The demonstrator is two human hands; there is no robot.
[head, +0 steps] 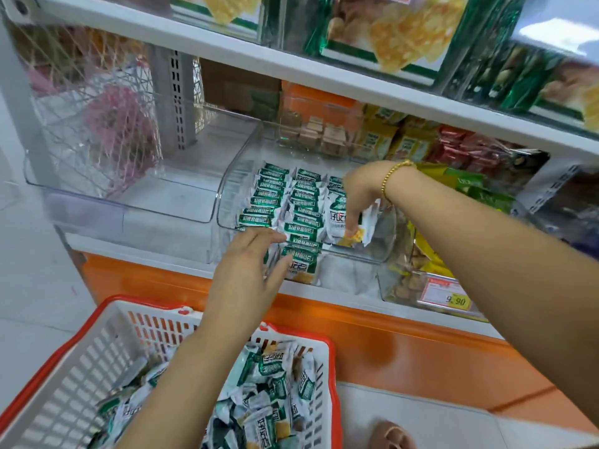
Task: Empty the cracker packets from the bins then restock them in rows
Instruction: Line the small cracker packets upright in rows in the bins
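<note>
Your right grip (355, 199) pinches a cracker packet (337, 218) in the middle clear bin (366, 251) while your left grip (249, 267) lies flat and released against the near rows (275, 196), and since these packets look light, slippery and brittle inside, take each by its sealed edge.

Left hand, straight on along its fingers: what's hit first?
Likely the green-and-white cracker packets at the front of the clear plastic bin, just beyond the fingertips of the left hand; depth unclear.
</note>
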